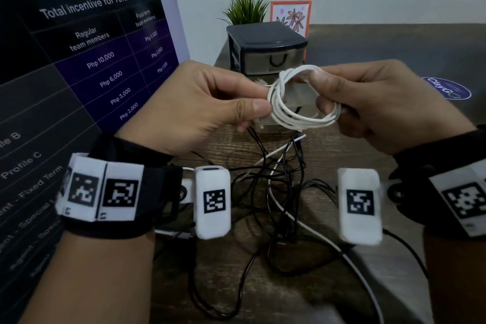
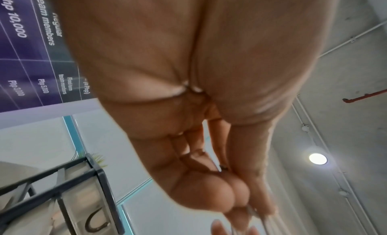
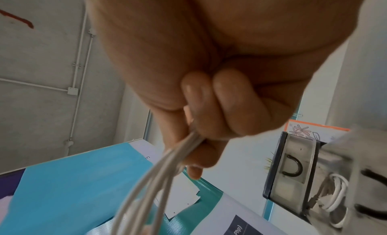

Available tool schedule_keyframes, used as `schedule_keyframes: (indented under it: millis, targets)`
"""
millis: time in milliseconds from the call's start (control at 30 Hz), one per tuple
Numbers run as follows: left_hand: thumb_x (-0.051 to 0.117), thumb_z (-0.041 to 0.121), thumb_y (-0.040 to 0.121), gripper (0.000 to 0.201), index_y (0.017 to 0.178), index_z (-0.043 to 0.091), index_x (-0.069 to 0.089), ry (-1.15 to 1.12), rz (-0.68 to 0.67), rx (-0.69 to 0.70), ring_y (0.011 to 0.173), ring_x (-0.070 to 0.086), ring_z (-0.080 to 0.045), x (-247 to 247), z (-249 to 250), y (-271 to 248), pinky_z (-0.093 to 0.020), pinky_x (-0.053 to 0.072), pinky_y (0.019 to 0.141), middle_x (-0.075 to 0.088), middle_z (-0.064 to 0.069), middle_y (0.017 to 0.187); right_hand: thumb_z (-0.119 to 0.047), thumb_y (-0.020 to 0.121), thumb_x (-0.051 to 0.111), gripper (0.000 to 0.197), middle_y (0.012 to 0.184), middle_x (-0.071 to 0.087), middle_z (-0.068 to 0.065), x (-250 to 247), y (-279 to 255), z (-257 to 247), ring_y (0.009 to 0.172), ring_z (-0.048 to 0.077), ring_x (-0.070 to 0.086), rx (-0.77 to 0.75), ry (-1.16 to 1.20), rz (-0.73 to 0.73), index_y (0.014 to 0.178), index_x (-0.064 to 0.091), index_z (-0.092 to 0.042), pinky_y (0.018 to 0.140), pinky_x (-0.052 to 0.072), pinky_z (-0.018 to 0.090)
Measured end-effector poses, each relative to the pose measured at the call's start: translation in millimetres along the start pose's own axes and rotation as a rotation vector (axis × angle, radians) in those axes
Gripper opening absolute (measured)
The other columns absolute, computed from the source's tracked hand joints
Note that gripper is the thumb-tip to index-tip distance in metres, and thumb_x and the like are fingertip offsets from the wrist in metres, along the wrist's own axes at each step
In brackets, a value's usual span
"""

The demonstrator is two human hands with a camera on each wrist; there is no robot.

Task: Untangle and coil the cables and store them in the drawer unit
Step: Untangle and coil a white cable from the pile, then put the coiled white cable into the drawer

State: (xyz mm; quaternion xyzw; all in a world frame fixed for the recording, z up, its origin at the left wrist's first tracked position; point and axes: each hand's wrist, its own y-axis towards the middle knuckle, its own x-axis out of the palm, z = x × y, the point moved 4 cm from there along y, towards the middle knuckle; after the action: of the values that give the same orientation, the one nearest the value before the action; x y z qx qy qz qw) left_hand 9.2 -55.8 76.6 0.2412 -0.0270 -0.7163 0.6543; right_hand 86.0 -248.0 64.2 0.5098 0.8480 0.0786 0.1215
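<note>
Up front: wooden surface (image 1: pixel 342 144) under both hands. Drawer unit (image 1: pixel 265 47) just beyond hands. Tangled cables (image 1: pixel 278 192) on surface below hands. Right hand (image 1: pixel 378 105) clamped on white coiled cable (image 1: pixel 297 102); left hand (image 1: pixel 200 105) pinches coil's opposite side.

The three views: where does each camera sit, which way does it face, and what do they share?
Head: worn on the head, looking forward and down at left hand and right hand holding the white cable coil before the drawer unit.
Left wrist: looks up along the palm toward the ceiling.
Right wrist: looks along the curled fingers at their grip on the coil.
Shared: all three show the drawer unit.
</note>
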Motion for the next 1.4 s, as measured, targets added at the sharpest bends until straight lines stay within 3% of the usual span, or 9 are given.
schedule_keyframes:
  millis: [100, 233, 400, 533, 767, 967, 1133, 1267, 1400]
  targets:
    - [0.07, 0.01, 0.081, 0.015, 0.096, 0.008, 0.074, 0.059, 0.089, -0.002, 0.056, 0.055, -0.008, -7, -3, 2, -0.017, 0.049, 0.059, 0.068, 0.005, 0.064, -0.042, 0.088, 0.065, 0.045, 0.069, 0.05, 0.035, 3, 2, 1, 0.043, 0.02, 0.034, -0.033, -0.047, 0.021, 0.091, 0.071, 0.003, 0.046, 0.03, 0.026]
    - [0.073, 0.007, 0.084, 0.007, 0.09, 0.01, 0.07, 0.074, 0.272, -0.009, 0.051, 0.056, -0.005, -9, -17, 11, -0.019, 0.048, 0.052, 0.065, 0.007, 0.059, -0.018, 0.098, 0.057, 0.022, 0.065, 0.064, 0.005, 4, 9, 10, 0.045, 0.016, 0.048, 0.017, 0.042, 0.142, 0.089, 0.073, -0.006, 0.045, 0.044, 0.025]
    - [0.073, 0.009, 0.086, 0.004, 0.089, 0.012, 0.072, 0.011, 0.39, -0.002, 0.058, 0.063, -0.012, -1, -37, 21, -0.023, 0.054, 0.057, 0.07, 0.001, 0.067, -0.015, 0.096, 0.061, 0.021, 0.062, 0.065, 0.003, 4, 28, 21, 0.04, 0.015, 0.049, 0.02, -0.016, 0.281, 0.08, 0.074, -0.011, 0.042, 0.044, 0.026]
    - [0.068, 0.007, 0.09, 0.022, 0.108, 0.019, 0.067, -0.021, 0.394, -0.083, 0.078, 0.071, -0.011, 4, -57, 29, -0.026, 0.057, 0.066, 0.075, -0.001, 0.092, -0.014, 0.096, 0.061, 0.02, 0.058, 0.062, 0.002, -6, 61, 23, 0.037, 0.012, 0.045, 0.06, -0.026, 0.34, 0.079, 0.072, -0.008, 0.04, 0.042, 0.022]
    - [0.072, 0.022, 0.084, 0.033, 0.11, 0.034, 0.057, 0.399, 0.405, -0.311, 0.097, 0.063, -0.008, 0, -94, 50, -0.034, 0.053, 0.089, 0.065, 0.014, 0.098, -0.016, 0.097, 0.06, 0.025, 0.065, 0.06, 0.011, -15, 118, 51, 0.036, 0.011, 0.05, 0.2, -0.268, 0.409, 0.075, 0.067, -0.006, 0.04, 0.047, 0.024]
    - [0.073, 0.044, 0.085, 0.044, 0.121, 0.022, 0.061, 0.538, 0.299, -0.46, 0.108, 0.061, -0.019, 11, -105, 65, -0.039, 0.05, 0.096, 0.067, 0.003, 0.113, -0.022, 0.097, 0.053, 0.023, 0.083, 0.072, 0.009, -14, 152, 73, 0.078, 0.024, 0.071, 0.382, -0.953, 0.197, 0.097, 0.07, -0.006, 0.07, 0.057, 0.036]
    - [0.068, 0.049, 0.087, 0.035, 0.098, 0.017, 0.067, 0.621, 0.272, -0.511, 0.096, 0.063, -0.026, 18, -106, 73, -0.042, 0.052, 0.089, 0.068, -0.001, 0.099, -0.015, 0.093, 0.055, 0.01, 0.081, 0.056, 0.012, -6, 156, 76, 0.061, 0.028, 0.052, 0.331, -1.209, 0.242, 0.09, 0.058, -0.006, 0.059, 0.042, 0.031]
    - [0.065, 0.047, 0.09, 0.028, 0.086, 0.019, 0.065, 0.598, 0.264, -0.495, 0.087, 0.062, -0.022, 21, -112, 75, -0.038, 0.052, 0.082, 0.066, 0.001, 0.088, -0.014, 0.095, 0.055, 0.016, 0.087, 0.053, 0.013, -13, 158, 78, 0.077, 0.032, 0.053, 0.375, -1.141, 0.336, 0.082, 0.049, -0.006, 0.071, 0.043, 0.033]
    - [0.062, 0.044, 0.093, 0.025, 0.088, 0.019, 0.056, 0.583, 0.256, -0.463, 0.084, 0.057, -0.02, 23, -118, 74, -0.035, 0.045, 0.072, 0.06, 0.004, 0.084, -0.018, 0.091, 0.061, 0.014, 0.094, 0.06, 0.012, -18, 160, 81, 0.079, 0.031, 0.058, 0.346, -1.074, 0.367, 0.098, 0.057, -0.007, 0.067, 0.046, 0.032]
